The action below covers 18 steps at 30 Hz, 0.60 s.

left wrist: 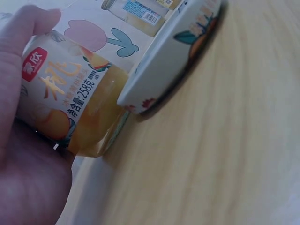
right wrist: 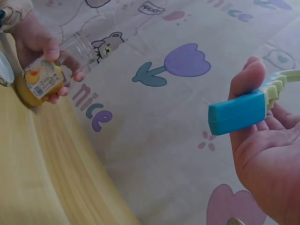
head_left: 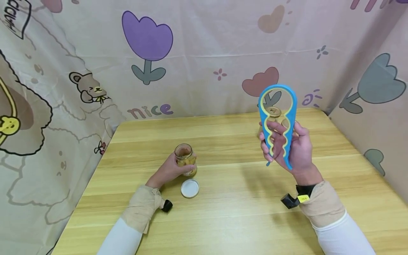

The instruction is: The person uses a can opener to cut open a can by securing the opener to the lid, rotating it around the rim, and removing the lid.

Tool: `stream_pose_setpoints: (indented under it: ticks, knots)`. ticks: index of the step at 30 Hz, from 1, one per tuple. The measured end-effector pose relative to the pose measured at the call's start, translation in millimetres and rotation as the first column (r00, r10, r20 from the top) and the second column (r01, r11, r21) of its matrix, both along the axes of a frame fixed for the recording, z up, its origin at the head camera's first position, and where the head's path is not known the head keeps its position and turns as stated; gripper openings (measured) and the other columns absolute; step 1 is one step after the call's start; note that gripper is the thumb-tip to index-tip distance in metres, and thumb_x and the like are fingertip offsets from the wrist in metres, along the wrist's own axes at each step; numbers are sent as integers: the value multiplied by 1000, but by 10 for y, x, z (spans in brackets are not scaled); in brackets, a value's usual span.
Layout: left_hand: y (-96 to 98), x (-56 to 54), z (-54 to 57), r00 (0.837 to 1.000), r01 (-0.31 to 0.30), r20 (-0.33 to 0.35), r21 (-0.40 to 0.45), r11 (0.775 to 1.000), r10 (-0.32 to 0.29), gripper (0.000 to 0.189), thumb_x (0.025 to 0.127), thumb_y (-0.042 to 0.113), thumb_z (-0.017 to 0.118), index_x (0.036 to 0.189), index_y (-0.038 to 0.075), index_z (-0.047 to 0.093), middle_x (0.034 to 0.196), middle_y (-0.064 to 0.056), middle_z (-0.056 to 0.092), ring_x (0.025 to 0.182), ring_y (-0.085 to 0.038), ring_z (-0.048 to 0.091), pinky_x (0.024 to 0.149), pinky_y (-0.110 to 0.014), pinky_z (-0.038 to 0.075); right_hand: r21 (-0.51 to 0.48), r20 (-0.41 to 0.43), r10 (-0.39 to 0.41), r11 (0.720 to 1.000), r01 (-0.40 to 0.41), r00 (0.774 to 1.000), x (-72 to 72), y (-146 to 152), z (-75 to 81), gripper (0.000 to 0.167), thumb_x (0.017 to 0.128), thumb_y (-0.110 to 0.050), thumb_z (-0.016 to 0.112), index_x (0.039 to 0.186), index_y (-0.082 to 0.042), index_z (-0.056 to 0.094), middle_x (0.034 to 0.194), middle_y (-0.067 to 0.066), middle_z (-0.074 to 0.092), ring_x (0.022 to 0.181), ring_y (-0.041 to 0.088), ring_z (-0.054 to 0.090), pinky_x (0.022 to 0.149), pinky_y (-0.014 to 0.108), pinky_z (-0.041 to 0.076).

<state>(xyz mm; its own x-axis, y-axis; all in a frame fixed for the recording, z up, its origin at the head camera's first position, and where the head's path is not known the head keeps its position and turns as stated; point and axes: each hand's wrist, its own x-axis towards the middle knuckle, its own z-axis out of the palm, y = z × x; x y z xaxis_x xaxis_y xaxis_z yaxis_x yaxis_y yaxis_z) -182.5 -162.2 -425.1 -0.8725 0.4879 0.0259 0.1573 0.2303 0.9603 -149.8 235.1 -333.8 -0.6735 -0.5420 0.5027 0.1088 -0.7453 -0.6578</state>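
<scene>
Left hand (head_left: pixel 170 170) is wrapped round a glass jar (head_left: pixel 185 160), thumb across the near side, fingers curled behind. Jar stands upright on the table, left of centre, uncapped, orange-yellow pieces in the lower part. Label (left wrist: pixel 61 89) reads 258克 with a big 桃, red logo above it. Right hand (head_left: pixel 301 154) is up off the table, palm turned in, holding a blue-and-yellow opener (head_left: pixel 290 122) between thumb and fingers; exact fingertip contact is partly hidden. Opener is near vertical: rounded loop on top, two scalloped legs pointing down, yellow lining inside the blue frame. Well apart from the jar, over to the right. Loose white lid (head_left: pixel 190 188) lies just beside the jar on the person's side, fruit print on its rim per left wrist view. Past the opener, toward the back of the table, gold-lidded jars (head_left: pixel 273 112) show through the loop and between the legs, mostly blocked by hand and tool, so can't give a firm count. Both wrists carry tan wraps (head_left: pixel 140 205) and black cameras (head_left: pixel 289 201), right one with a yellow sticker; white sleeves (head_left: pixel 122 235) behind. Table (head_left: pixel 223 212) is light wood grain. Printed cloth (head_left: pixel 204 88) hangs round it: purple tulip, hearts, bear, "nice" lettering.
</scene>
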Motion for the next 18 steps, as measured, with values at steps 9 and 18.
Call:
stream_pose_setpoints:
  ticks: [9, 18]
  knots:
    - [-35, 32, 36, 998, -15, -57, 13, 1000, 15, 73, 90, 17, 80, 150, 7, 39, 146, -19, 56, 125, -18, 60, 102, -22, 50, -70, -30, 3, 998, -5, 1000, 1, 94, 18, 85, 104, -62, 10, 136, -2, 60, 119, 24, 65, 93, 32, 69, 72, 39, 60]
    - [-40, -12, 432, 928, -154, -317, 152, 976, 196, 51, 104, 33, 55, 144, 4, 42, 146, -16, 51, 139, -19, 44, 120, -43, 28, -103, 2, -129, 986, 129, 992, 57, 381, 209, 76, 100, -51, 17, 135, 5, 56, 116, 27, 62, 91, 39, 62, 75, 44, 56]
